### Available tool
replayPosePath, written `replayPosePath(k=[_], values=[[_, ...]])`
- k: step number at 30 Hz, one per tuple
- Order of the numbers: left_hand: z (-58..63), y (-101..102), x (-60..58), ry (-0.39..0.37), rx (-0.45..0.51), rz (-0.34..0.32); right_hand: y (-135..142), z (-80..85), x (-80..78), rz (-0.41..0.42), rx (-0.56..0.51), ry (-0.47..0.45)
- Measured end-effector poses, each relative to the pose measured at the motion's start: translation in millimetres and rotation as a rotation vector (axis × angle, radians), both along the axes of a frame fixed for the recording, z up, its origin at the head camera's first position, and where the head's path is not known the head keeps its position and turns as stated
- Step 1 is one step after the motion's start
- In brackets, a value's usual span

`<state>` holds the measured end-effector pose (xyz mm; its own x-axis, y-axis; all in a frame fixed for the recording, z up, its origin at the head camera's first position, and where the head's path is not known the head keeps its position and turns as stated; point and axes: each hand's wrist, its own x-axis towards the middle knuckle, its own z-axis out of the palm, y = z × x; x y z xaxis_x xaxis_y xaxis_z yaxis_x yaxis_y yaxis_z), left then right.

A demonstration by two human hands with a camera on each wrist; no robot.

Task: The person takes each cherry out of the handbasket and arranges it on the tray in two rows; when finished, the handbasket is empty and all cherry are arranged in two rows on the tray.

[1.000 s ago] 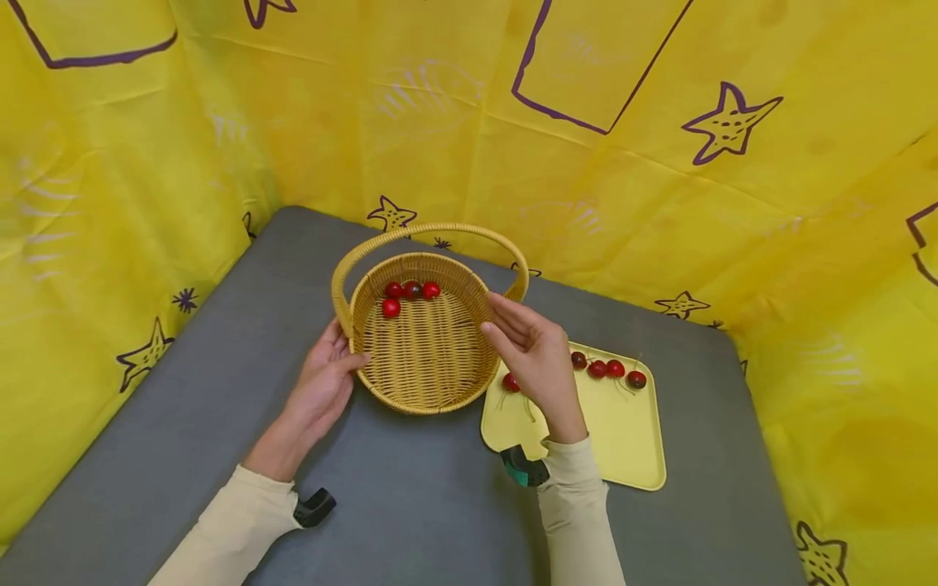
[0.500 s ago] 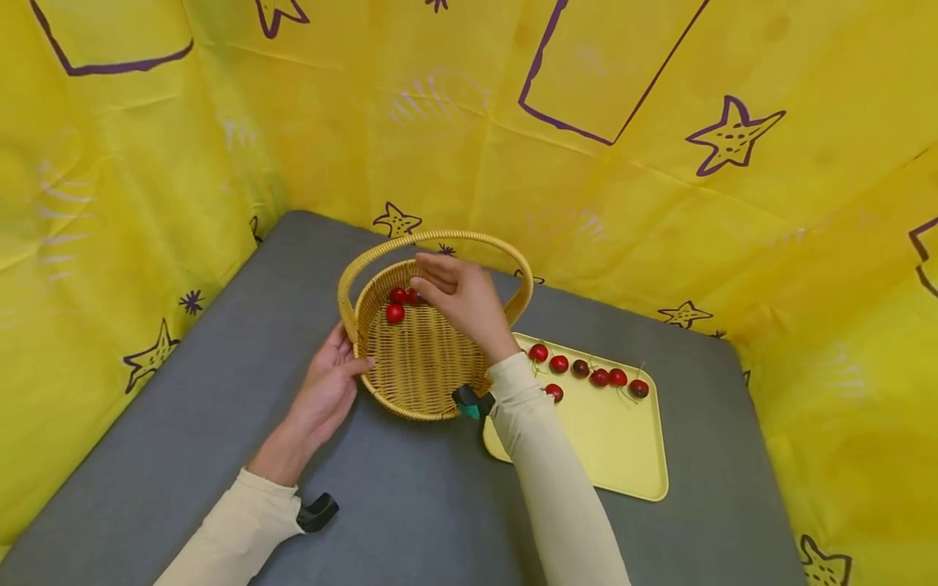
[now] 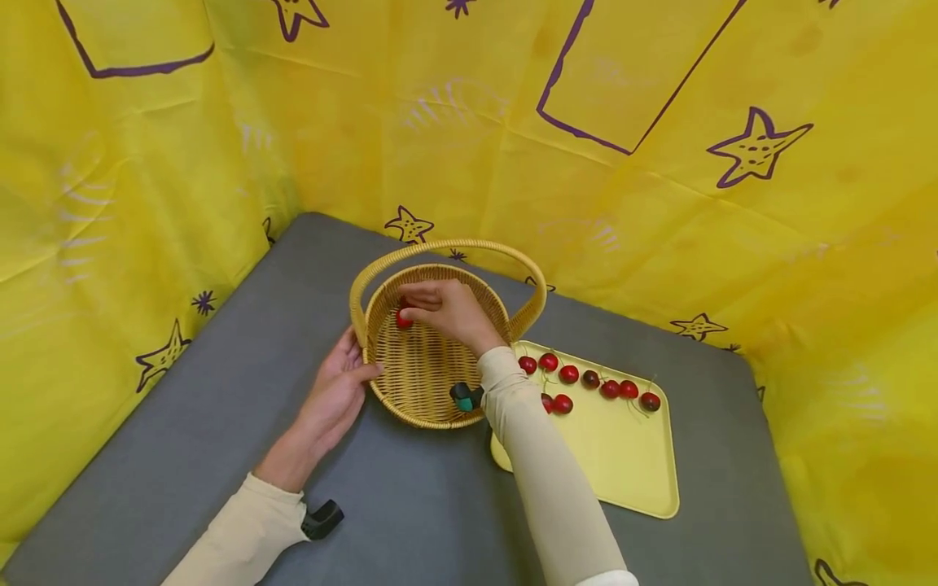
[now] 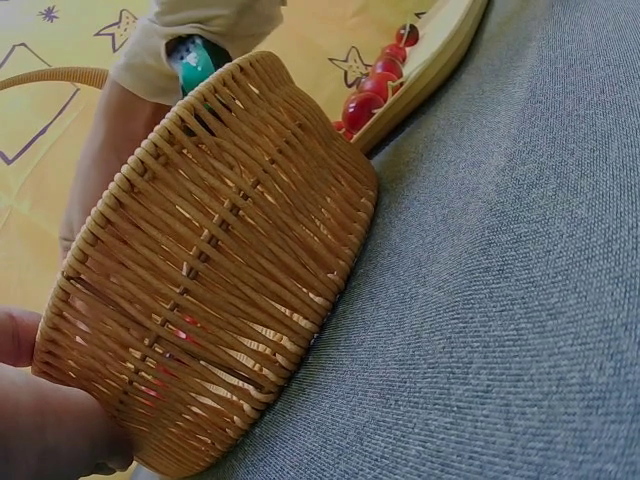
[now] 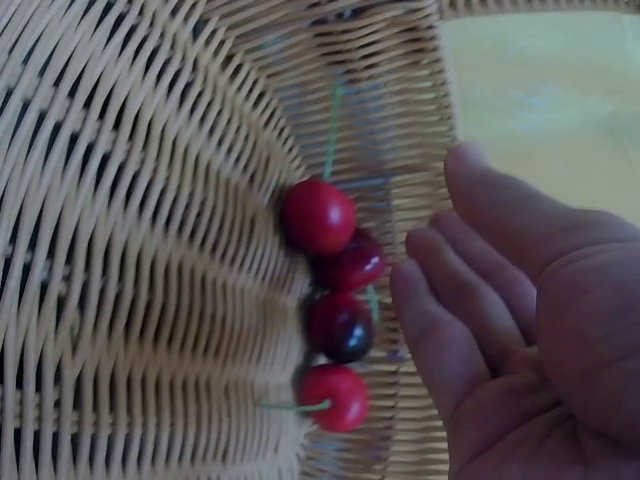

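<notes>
My left hand grips the near-left rim of a round wicker basket, thumb over the edge and fingers around the outside. In the left wrist view the thumb and a finger press against the woven wall. My right hand is inside the basket, under its arched handle, with fingers loosely bent and nothing between them. Beside its fingertips, several red cherries with green stems lie in a row against the wall in the right wrist view. From the head, that hand hides most of them; one cherry shows.
A pale yellow tray lies right of the basket, with several cherries along its far side and left part. My right forearm crosses its left edge. Both stand on a grey tabletop, backed by a yellow patterned cloth.
My right hand has moved left from the basket's right rim to over the cherries at its far left. My left hand keeps its hold on the rim. The head view has shifted slightly.
</notes>
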<state>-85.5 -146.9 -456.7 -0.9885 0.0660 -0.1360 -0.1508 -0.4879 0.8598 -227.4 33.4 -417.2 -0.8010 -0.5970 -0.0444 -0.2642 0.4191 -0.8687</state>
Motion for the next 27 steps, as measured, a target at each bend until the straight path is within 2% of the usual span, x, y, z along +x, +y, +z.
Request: replayPosePath(k=[15, 27], values=[[2.3, 1.5, 0.6, -0.031, -0.005, 0.01, 4.1, -22.7, -9.8, 0.076, 0.0, -0.023], [0.8, 0.9, -0.7, -0.025, -0.005, 0.009, 1.3, -30.7, -14.7, 0.081, 0.12, 0.03]])
